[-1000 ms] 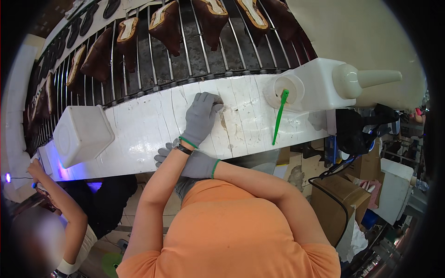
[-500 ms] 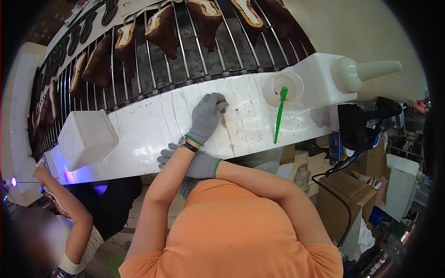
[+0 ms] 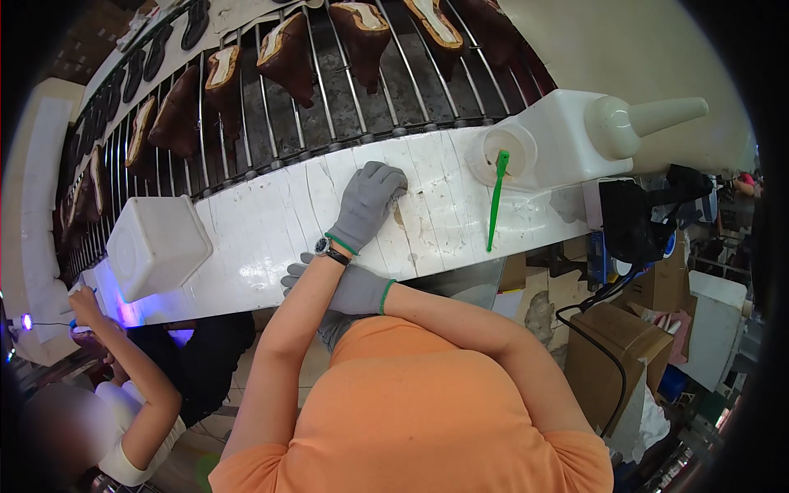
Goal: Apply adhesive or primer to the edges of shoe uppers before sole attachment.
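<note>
My left hand (image 3: 369, 204), in a grey glove with a green cuff, rests on the white worktop (image 3: 255, 226) with its fingers curled in. Nothing shows in it, though the palm side is hidden. A watch (image 3: 322, 246) and a dark band sit on that wrist. Beneath my left forearm lies my right hand (image 3: 359, 292), gloved alike, at the worktop's near edge. Its fingertips stick out apart on the far side of the forearm, and it holds nothing that I can see. To the right, a green-handled brush (image 3: 496, 207) leans out of a round white cup (image 3: 526, 148).
A white bottle with a long nozzle (image 3: 567, 135) lies beside the cup. A white square container (image 3: 156, 246) stands left. Beyond runs a bar rack (image 3: 329, 103) carrying brown shoe uppers (image 3: 286, 62); dark soles (image 3: 156, 51) lie behind. A co-worker's arm (image 3: 136, 353) reaches in at lower left.
The fingers of my left hand have curled slightly more, while my right hand stays put. At left, the co-worker's hand and arm have shifted a little to the right.
</note>
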Motion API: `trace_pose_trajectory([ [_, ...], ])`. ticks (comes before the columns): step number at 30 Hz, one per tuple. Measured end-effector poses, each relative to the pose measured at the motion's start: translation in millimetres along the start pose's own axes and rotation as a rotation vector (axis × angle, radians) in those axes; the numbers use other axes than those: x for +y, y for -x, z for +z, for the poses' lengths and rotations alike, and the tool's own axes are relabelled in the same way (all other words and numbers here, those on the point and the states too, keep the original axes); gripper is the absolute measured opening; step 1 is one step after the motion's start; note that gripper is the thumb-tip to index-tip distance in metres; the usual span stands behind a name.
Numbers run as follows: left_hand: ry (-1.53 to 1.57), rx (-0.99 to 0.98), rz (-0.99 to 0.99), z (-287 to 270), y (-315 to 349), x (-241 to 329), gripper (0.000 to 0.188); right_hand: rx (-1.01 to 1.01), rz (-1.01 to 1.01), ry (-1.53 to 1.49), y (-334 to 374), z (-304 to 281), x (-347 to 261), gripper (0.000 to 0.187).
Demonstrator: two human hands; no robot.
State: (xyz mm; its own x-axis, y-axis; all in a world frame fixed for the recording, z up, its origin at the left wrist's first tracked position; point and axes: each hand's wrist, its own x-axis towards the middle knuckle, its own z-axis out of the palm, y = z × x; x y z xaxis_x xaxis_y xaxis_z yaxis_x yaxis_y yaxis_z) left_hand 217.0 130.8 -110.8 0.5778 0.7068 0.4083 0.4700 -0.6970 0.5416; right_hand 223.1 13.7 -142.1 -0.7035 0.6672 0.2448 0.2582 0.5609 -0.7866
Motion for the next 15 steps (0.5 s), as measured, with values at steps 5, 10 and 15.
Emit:
trace_pose_trajectory([
  [5,0.065,-0.054,-0.071,0,2,0,0.010,-0.035,0.102,-0.121,-3,-14,-9,0.028],
  [10,0.180,-0.024,-0.226,5,6,1,0.008,-0.107,0.135,-0.129,-7,-25,-15,0.029],
  [15,0.352,0.037,-0.370,6,13,-3,0.007,-0.402,0.258,-0.236,-5,-27,-9,0.048],
])
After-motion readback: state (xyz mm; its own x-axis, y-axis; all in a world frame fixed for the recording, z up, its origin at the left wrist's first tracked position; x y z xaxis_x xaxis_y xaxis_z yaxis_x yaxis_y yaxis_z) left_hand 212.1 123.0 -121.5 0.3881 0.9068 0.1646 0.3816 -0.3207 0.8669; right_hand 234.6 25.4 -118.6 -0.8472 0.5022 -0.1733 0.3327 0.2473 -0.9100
